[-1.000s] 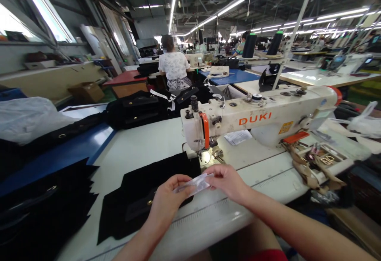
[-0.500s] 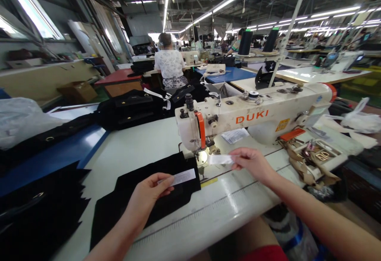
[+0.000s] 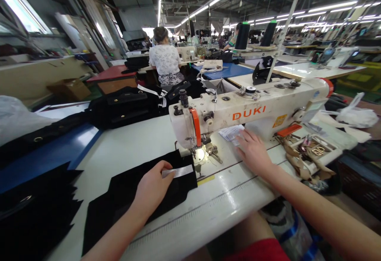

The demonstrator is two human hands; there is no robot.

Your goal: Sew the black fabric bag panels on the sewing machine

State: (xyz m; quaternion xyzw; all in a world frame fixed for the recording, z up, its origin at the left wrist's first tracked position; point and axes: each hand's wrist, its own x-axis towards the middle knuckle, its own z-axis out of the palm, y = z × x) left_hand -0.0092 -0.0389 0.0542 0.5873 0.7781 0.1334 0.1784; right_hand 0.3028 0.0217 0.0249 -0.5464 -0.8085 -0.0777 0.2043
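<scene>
My left hand (image 3: 157, 181) pinches a small white label (image 3: 182, 171) between thumb and fingers, just above a black fabric panel (image 3: 125, 191). The panel lies flat on the sewing table, its right edge close to the needle plate. Under the arm of the white sewing machine (image 3: 250, 108) rests a stack of white printed labels (image 3: 229, 133). My right hand (image 3: 253, 149) reaches over the near right side of that stack, fingers stretched out and touching it. Its fingertips partly cover the labels.
To the right stands a tray (image 3: 323, 149) with metal buckles and tan straps. Black pieces with metal eyelets (image 3: 125, 108) are piled behind the table, and more black fabric (image 3: 35, 209) lies at left. A person (image 3: 165, 58) sits farther back.
My right hand has moved back to the label stack, and the label it held no longer shows separately. The left hand still holds its label, now turned slightly. The view has shifted a little.
</scene>
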